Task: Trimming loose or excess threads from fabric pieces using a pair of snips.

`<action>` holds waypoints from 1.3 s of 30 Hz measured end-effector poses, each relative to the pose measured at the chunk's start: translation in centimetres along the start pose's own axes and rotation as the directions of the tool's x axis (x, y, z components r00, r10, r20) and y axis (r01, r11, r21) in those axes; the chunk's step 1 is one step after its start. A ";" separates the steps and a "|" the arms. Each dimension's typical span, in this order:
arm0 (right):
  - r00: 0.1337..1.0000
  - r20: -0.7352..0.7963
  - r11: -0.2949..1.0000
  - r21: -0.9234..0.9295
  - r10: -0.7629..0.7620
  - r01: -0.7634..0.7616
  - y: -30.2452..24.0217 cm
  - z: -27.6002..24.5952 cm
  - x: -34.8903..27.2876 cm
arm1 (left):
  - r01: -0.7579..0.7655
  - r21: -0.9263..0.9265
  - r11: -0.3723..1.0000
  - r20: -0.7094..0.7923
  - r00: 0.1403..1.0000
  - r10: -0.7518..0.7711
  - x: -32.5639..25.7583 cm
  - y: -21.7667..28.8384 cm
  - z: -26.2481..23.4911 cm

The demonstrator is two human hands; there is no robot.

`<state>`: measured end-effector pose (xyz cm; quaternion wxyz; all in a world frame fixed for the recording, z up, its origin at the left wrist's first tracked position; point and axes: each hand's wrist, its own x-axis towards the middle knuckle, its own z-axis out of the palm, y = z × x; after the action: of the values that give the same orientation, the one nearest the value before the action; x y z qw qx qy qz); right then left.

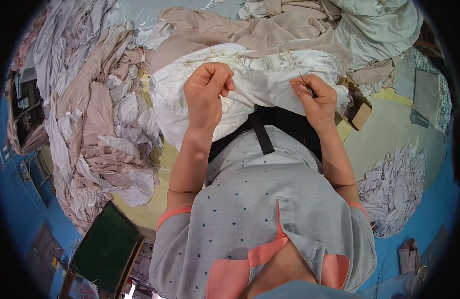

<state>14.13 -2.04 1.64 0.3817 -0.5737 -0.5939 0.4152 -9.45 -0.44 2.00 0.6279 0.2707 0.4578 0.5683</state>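
White cloth (pixel 240 74) with a faint printed pattern along its far edge and beige parts lies across my lap. Above its left part, my left hand (pixel 208 92) is closed, thumb against curled fingers; whatever it may pinch is too small or hidden to make out. Over the cloth's right part, my right hand (pixel 317 99) is wrapped round small dark thread snips (pixel 312 92), mostly covered by the fingers. A thin pointed blade sticks up past the fingertips. The two hands are apart.
Heaped beige and white cloth (pixel 100 114) covers the left side. More pale cloth (pixel 377 32) is piled at the far right. An open cardboard box (pixel 360 112) stands right of my lap. A grey-white fabric bundle (pixel 394 192) and a green-topped stool (pixel 105 246) are lower down.
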 end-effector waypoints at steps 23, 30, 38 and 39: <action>0.891 -0.426 0.985 -0.135 -0.155 0.107 3.0 -9.9 -1.9 | -0.147 0.688 0.710 0.137 0.988 0.071 2.0 -1.8 2.5; 0.799 -0.601 0.726 -0.543 0.016 -0.423 20.5 -33.3 -7.8 | -0.278 0.899 0.338 0.303 0.953 -0.025 5.8 -2.9 1.9; 0.789 -0.559 0.135 -0.787 0.255 -0.602 27.7 -39.7 -13.2 | -0.223 0.803 0.553 0.293 0.955 -0.040 4.6 -2.5 3.3; 0.747 -0.585 0.097 -0.763 0.316 -0.639 27.5 -39.9 -13.0 | -0.239 0.793 0.561 0.332 0.941 -0.070 4.7 -2.6 3.4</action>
<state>61.91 -12.87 -9.10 -0.1129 -0.8934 -0.4348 -0.0001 -5.54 4.18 0.02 0.4666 0.6439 0.5451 0.2655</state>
